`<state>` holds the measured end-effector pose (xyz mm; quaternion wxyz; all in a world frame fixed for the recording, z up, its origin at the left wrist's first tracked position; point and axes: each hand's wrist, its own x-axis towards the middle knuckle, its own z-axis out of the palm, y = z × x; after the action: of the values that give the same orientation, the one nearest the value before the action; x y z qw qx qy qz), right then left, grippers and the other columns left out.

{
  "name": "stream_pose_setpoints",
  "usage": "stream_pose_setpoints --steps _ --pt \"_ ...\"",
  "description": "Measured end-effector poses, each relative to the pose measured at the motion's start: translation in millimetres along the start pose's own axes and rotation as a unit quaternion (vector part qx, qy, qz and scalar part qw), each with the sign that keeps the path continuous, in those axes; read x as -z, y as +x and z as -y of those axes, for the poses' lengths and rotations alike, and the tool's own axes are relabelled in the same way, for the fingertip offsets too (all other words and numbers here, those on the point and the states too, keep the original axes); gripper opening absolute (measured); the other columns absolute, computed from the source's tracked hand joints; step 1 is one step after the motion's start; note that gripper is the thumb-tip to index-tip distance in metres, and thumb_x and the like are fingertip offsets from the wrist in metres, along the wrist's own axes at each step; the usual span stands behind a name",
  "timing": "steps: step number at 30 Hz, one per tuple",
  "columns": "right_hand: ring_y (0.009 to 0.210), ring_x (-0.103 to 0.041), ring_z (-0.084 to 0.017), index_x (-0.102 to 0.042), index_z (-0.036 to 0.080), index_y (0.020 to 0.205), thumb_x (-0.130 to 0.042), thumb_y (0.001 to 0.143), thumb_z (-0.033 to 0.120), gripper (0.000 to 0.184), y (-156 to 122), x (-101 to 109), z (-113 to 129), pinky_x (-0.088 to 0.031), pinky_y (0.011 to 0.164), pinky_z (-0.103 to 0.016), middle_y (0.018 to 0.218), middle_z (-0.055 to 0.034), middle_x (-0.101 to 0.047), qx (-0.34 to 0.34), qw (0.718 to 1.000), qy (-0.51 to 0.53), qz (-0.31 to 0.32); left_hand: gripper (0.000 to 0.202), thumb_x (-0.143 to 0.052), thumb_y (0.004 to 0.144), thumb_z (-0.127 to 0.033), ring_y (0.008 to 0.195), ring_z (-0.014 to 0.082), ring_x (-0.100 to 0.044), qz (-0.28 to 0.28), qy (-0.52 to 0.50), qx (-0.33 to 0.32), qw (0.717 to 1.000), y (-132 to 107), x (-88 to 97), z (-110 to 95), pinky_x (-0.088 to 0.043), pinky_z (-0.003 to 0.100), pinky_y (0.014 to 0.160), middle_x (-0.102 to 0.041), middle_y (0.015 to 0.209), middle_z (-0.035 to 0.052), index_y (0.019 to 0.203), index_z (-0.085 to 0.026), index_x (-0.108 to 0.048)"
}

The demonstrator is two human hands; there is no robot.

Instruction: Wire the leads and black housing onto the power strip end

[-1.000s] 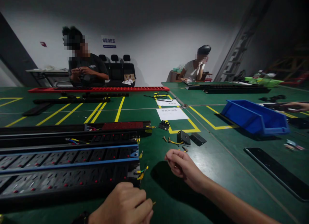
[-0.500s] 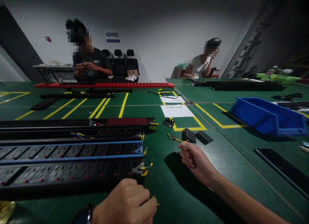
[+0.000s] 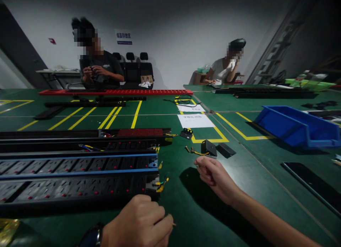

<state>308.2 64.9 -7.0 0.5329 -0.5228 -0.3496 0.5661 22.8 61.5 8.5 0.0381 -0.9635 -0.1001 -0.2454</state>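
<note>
My left hand (image 3: 142, 220) is closed in the lower middle, in front of the near black socket strip (image 3: 87, 188). A tiny tan tip pokes out past its fingers; the rest is hidden. Raised over the green table, my right hand (image 3: 214, 174) has its fingers pinched together, and what they hold, if anything, is too small to make out. Just beyond it lie a small black box (image 3: 208, 148) with a yellow wire (image 3: 199, 153), and a flat black plate (image 3: 226, 150). Yellow and green wires (image 3: 163, 184) stick out of the near strip's end.
A blue-edged socket strip (image 3: 80, 166) lies behind the near one. To the right are a blue bin (image 3: 295, 128) and a dark phone (image 3: 314, 185). Paper labels (image 3: 197, 121) and a long red rail (image 3: 117, 92) lie farther back. Two people sit across the table.
My right hand has shifted very slightly left. The left hand stays closed in nearly the same place, and the table things have not moved.
</note>
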Motion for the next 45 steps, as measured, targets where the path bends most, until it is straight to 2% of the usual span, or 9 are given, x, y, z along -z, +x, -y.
stream_pose_setpoints --steps 3,6,10,13,16,19,23,31,45 --pt "0.049 -0.024 -0.008 -0.066 0.020 0.081 -0.083 0.076 0.054 0.038 0.9 0.2 -1.1 -0.013 0.043 -0.024 0.060 0.0084 -0.037 -0.003 1.000 0.000 0.001 0.023 -0.053 0.101 -0.012 0.049 0.0133 -0.047 -0.019 -0.009 0.005 1.000 1.0 0.6 -1.1 -0.028 0.035 0.047 -0.056 0.061 -0.0056 0.081 -0.023 -0.055" --pt "0.049 -0.022 -0.008 -0.065 0.021 0.080 -0.079 0.080 0.056 0.038 1.4 0.1 -3.7 -0.014 0.044 -0.024 0.058 0.0090 -0.035 0.001 1.000 -0.028 0.012 0.022 -0.051 0.098 -0.009 0.051 0.0135 -0.048 -0.068 -0.036 0.039 0.996 4.7 4.1 -0.8 -0.030 0.034 0.049 -0.057 0.062 -0.0050 0.082 -0.023 -0.057" --pt "0.056 -0.038 -0.012 -0.072 0.019 0.093 -0.070 0.090 0.055 0.036 -4.6 -5.1 -8.8 -0.029 0.051 -0.026 0.065 0.0046 -0.047 0.072 0.979 -0.173 0.085 0.014 -0.057 0.097 -0.010 0.066 0.0150 -0.059 -0.131 -0.078 0.138 0.979 12.4 14.1 7.3 -0.044 0.030 0.061 -0.068 0.075 -0.0015 0.094 -0.021 -0.064" --pt "0.069 -0.052 -0.016 -0.074 0.019 0.122 -0.063 0.095 0.040 0.036 -13.2 -12.2 -12.7 -0.040 0.064 -0.029 0.081 -0.0005 -0.060 0.169 0.922 -0.311 0.159 0.015 -0.059 0.097 -0.009 0.074 0.0164 -0.063 -0.136 -0.068 0.184 0.971 16.8 21.5 15.8 -0.048 0.030 0.070 -0.071 0.081 -0.0001 0.095 -0.021 -0.066" --pt "0.080 -0.058 -0.018 -0.063 0.023 0.149 -0.061 0.091 0.023 0.058 -20.1 -18.0 -14.6 -0.042 0.072 -0.030 0.096 -0.0036 -0.065 0.230 0.843 -0.441 0.203 0.016 -0.056 0.098 -0.011 0.077 0.0181 -0.064 -0.126 -0.043 0.213 0.968 18.4 24.2 21.6 -0.048 0.032 0.072 -0.071 0.084 0.0007 0.092 -0.022 -0.066" --pt "0.086 -0.061 -0.019 -0.055 0.025 0.158 -0.063 0.086 0.016 0.073 -23.5 -21.2 -13.4 -0.040 0.072 -0.029 0.108 -0.0064 -0.067 0.231 0.786 -0.529 0.222 0.017 -0.055 0.099 -0.014 0.077 0.0196 -0.063 -0.106 -0.019 0.234 0.966 19.0 21.9 23.7 -0.048 0.033 0.071 -0.071 0.084 0.0007 0.089 -0.022 -0.066" --pt "0.084 -0.060 -0.018 -0.054 0.028 0.160 -0.062 0.090 0.017 0.071 -24.8 -23.8 -10.2 -0.037 0.069 -0.029 0.110 -0.0069 -0.067 0.244 0.747 -0.575 0.228 0.017 -0.054 0.097 -0.016 0.076 0.0199 -0.064 -0.060 -0.014 0.260 0.964 21.6 16.5 24.4 -0.049 0.033 0.071 -0.072 0.082 0.0003 0.088 -0.023 -0.067" --pt "0.083 -0.061 -0.019 -0.052 0.027 0.162 -0.060 0.092 0.018 0.071 -24.7 -24.6 -9.5 -0.035 0.067 -0.029 0.105 -0.0069 -0.070 0.267 0.723 -0.595 0.230 0.017 -0.054 0.097 -0.021 0.076 0.0205 -0.067 -0.048 0.020 0.277 0.959 25.7 12.5 26.5 -0.050 0.032 0.068 -0.074 0.082 0.0007 0.089 -0.024 -0.069" --pt "0.081 -0.063 -0.019 -0.052 0.022 0.162 -0.059 0.092 0.016 0.070 -24.2 -24.3 -11.0 -0.037 0.068 -0.030 0.101 -0.0069 -0.074 0.282 0.721 -0.586 0.238 0.016 -0.059 0.098 -0.022 0.079 0.0229 -0.067 -0.030 0.054 0.282 0.957 21.6 10.5 27.2 -0.046 0.034 0.070 -0.075 0.083 0.0010 0.090 -0.024 -0.072"
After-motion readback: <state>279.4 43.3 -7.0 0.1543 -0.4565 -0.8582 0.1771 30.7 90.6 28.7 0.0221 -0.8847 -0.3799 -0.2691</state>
